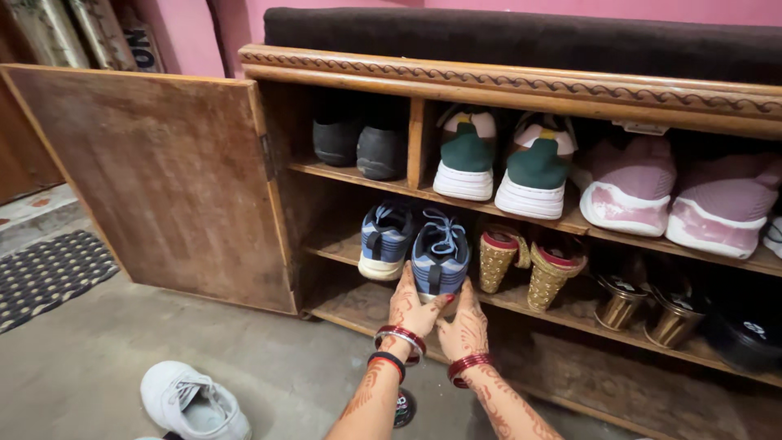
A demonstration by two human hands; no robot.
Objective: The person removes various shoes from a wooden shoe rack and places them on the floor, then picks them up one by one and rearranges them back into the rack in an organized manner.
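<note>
Head view: looking down into a low wooden shoe cabinet [505,81], its door [163,179] swinging open to the left.

Left hand [410,308] and right hand [464,326] both pressing against the heel of a blue sneaker [440,257], sitting on the middle shelf [342,244] beside its mate [384,240]. Fingers spreading flat around the heel from either side, cupping rather than closing tight; palms facing away, so how firmly the grip is taking hold is impossible to tell. Lower part of the sneaker's heel hiding behind both hands. Bangles ringing both wrists; forearms getting cut off at the bottom edge.

Just right of the blue pair, gold wedge sandals [525,261] standing on the same shelf. Further right, metallic heeled shoes [648,314] sinking into shadow, and a dark shoe [745,334] beyond them hard to make out.

On the top shelf: dark shoes [358,143] fading into the compartment's gloom, green-and-white sneakers [501,163] past a divider, then pink sneakers [676,191], with a further pale shape getting clipped by the right edge.

On the floor [98,358], a white sneaker [191,403] lying partly cut off at the bottom, and a small dark round object [405,407] half hiding behind the left forearm. A woven mat [45,273] running off the left side.
</note>
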